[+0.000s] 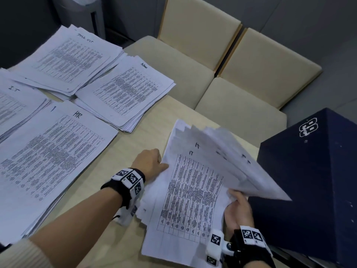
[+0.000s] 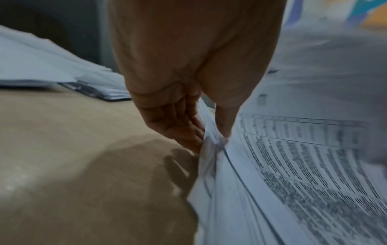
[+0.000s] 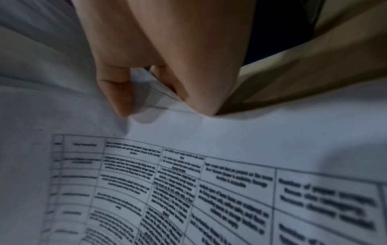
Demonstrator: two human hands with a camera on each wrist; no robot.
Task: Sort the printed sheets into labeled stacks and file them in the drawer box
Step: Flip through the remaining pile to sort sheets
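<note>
A loose pile of printed sheets [image 1: 189, 192] lies at the table's near right; its exposed sheet is marked "IT". My left hand [image 1: 152, 163] pinches the pile's left edge, thumb on top and fingers [image 2: 188, 129] underneath. My right hand [image 1: 236, 207] grips the right edges of several upper sheets [image 1: 237, 161], which stand lifted and fanned toward the dark navy box [image 1: 309, 180]; thumb and fingers [image 3: 119, 97] pinch the paper. Sorted stacks lie to the left: "HR" [image 1: 52, 155], "IT" [image 1: 13, 105], "Admin" [image 1: 127, 93] and "Task list" [image 1: 69, 59].
The beige table [image 1: 135, 144] shows bare wood between the HR stack and the loose pile. Two cream chairs [image 1: 212, 60] stand behind the table. The navy box sits at the table's right end, close to my right hand.
</note>
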